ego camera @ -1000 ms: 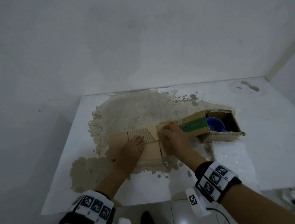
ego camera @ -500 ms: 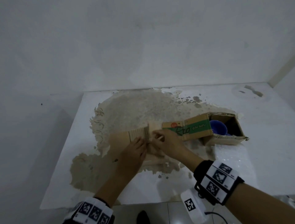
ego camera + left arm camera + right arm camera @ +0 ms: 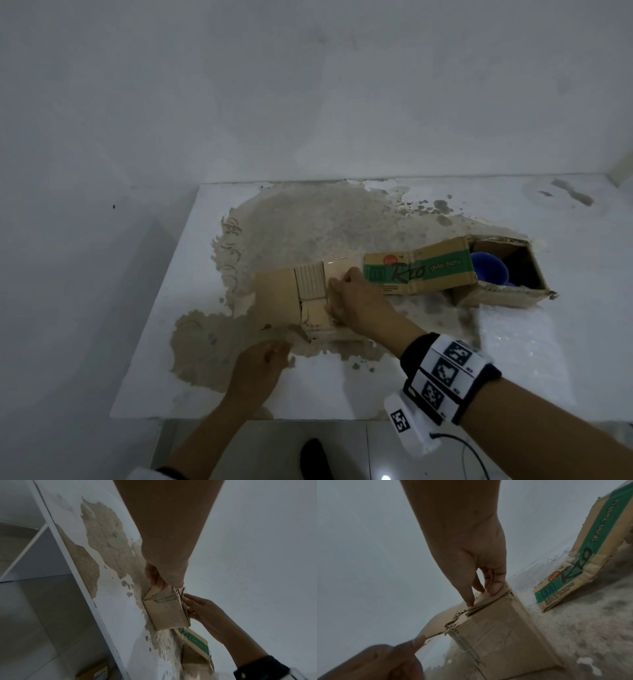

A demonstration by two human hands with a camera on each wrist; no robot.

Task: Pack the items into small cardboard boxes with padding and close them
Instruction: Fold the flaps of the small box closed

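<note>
Small cardboard box [image 3: 318, 301] sits on the worn tabletop [image 3: 342, 394], near the front edge, just left of the larger open box [image 3: 500, 291] in which a blue bowl [image 3: 488, 272] is seen. A printed flap [image 3: 418, 270] of that larger box lies folded out toward the small one.

Right hand [image 3: 356, 301] is laid on the small box's top; in the right wrist view its fingertips [image 3: 494, 589] are seen pressing the top flaps down, fingers bent only lightly and nothing gripped.

Left hand [image 3: 263, 363] is at the near lower corner of the small box. In the left wrist view the thumb [image 3: 155, 577] is seen against a torn flap edge; whether that flap is pinched or only touched cannot be told.

Step in hand is judged to be closing the small box. Contents are hidden, so padding cannot be confirmed.

To be done well: flaps should be kept flat under the right fingertips while the loose near flap is folded over by the left. Torn, ragged edges are noted; tugging should be avoided, as further tearing is likely. Pressure is best applied near the fold lines, with the box kept square on the table.
</note>
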